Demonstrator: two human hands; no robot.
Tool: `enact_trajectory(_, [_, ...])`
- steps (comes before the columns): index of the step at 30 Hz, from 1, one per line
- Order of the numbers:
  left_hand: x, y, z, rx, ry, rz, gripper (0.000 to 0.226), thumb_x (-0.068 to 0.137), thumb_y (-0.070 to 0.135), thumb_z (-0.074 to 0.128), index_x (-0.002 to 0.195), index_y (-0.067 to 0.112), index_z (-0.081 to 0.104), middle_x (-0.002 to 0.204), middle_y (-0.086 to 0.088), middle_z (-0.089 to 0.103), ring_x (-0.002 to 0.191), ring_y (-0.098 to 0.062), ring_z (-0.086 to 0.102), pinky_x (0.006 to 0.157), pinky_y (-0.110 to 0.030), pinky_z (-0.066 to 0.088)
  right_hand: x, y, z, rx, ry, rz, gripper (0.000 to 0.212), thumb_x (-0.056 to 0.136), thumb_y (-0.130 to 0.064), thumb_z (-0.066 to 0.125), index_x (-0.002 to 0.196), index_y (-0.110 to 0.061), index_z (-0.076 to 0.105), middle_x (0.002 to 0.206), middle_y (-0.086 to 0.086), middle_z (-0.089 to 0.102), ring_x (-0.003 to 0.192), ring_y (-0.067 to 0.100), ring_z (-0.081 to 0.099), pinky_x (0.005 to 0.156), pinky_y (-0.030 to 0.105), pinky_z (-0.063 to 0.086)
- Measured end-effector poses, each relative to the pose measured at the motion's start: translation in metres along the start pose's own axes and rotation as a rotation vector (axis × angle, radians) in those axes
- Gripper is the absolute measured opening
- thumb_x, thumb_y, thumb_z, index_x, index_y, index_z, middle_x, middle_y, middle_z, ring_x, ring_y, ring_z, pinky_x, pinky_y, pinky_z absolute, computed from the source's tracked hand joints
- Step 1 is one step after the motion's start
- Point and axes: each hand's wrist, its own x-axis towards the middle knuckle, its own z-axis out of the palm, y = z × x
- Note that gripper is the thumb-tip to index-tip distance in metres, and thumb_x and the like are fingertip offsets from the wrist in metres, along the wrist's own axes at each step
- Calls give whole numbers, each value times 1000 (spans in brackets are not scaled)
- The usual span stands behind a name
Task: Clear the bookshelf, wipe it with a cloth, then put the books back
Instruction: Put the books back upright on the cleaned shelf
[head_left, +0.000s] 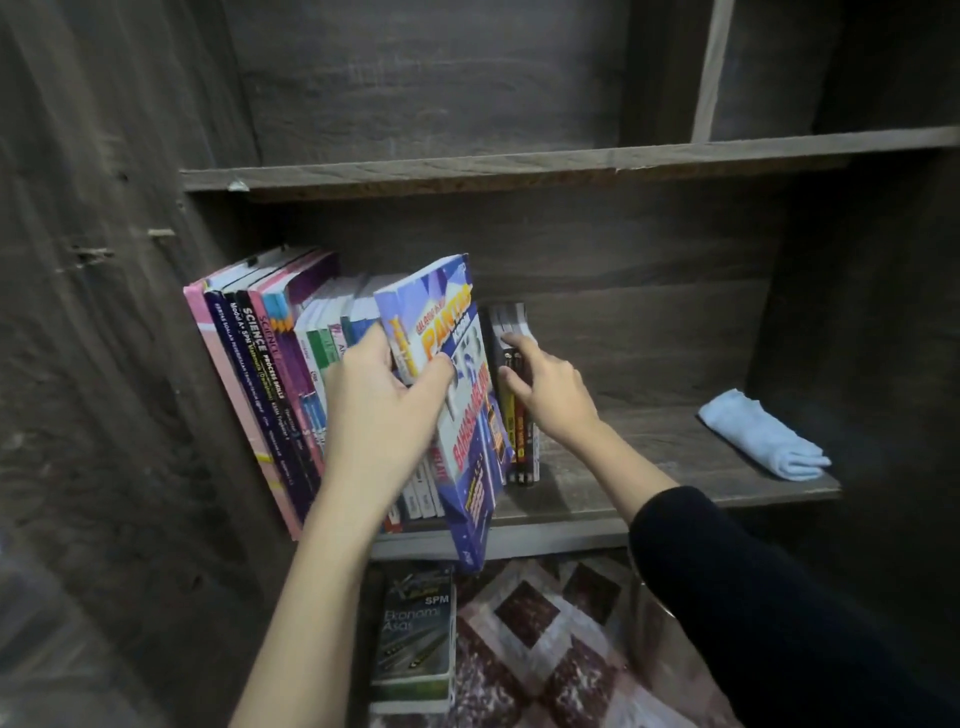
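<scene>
A row of books (270, 374) leans against the left wall of the dark wooden shelf (649, 457). My left hand (379, 405) grips a blue and purple book (462, 415) by its spine, tilted, its lower corner hanging past the shelf's front edge. To its right stand a few thin dark books (519, 441); my right hand (545, 389) has its fingers curled around their upper spines. A folded light blue cloth (758, 434) lies at the shelf's right end.
On the patterned floor below the shelf lies a thick green and grey book (415, 644). The board above (519, 166) holds nothing in view. The shelf's side walls close in left and right.
</scene>
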Motion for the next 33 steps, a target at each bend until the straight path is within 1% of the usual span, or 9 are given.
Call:
enact_trajectory(2, [2,-3,11,34,-15,11,18,84,12,63,73,21,53,65,4,60,48,-2,54,51,-20,47,-1,2,-2,3,9,-4,43,98,-35,47,140,-29,40,131,11,57,112,36,57,84,39,45])
enact_trajectory(4, [3,-6,23,72,-47,10,13,84,13,62,75,18,54,61,4,58,41,-1,44,46,-18,36,-2,4,-3,17,13,-7,44,98,-35,48,141,-28,40,131,10,57,113,35,56,84,38,44])
enact_trajectory(9, [10,-16,45,158,-87,12,3,83,12,59,82,10,58,67,-6,61,59,-18,51,54,-23,39,-3,9,-6,28,24,7,44,97,-34,49,140,-28,41,131,9,57,114,35,56,84,37,42])
enact_trajectory(11, [12,-18,52,187,-113,29,5,84,10,57,80,11,55,63,-5,57,53,-13,47,48,-14,35,-4,10,-5,31,31,4,44,97,-34,49,140,-28,41,132,9,57,114,35,56,85,39,43])
enact_trajectory(14, [14,-20,60,230,-150,19,14,86,9,55,76,15,47,63,0,50,59,-6,42,54,-19,33,-3,11,-2,36,51,-9,45,96,-34,51,140,-27,43,128,11,59,109,37,58,83,40,44])
enact_trajectory(16, [17,-24,64,243,-163,-1,11,87,10,54,79,15,47,64,0,50,62,-12,43,52,-23,30,-4,10,-2,37,63,-21,46,96,-34,51,141,-27,42,126,11,60,107,37,58,82,39,45])
enact_trajectory(19, [20,-31,77,249,-154,-15,5,87,12,54,90,9,55,71,-6,58,62,-18,51,48,-15,34,-3,12,-1,33,78,-27,46,96,-33,51,141,-26,43,128,10,60,110,34,58,83,37,44])
enact_trajectory(25, [23,-37,88,286,-145,15,14,88,13,53,100,6,57,71,-6,56,55,-8,47,43,-15,34,-4,15,0,43,102,-37,45,96,-34,51,140,-26,43,129,7,59,109,33,59,83,39,45])
enact_trajectory(33, [34,-28,84,311,-65,127,21,88,15,52,106,6,57,79,-14,59,69,-22,46,55,-22,26,-6,15,-1,41,121,-59,44,97,-33,51,139,-24,44,129,8,59,109,33,59,82,39,44])
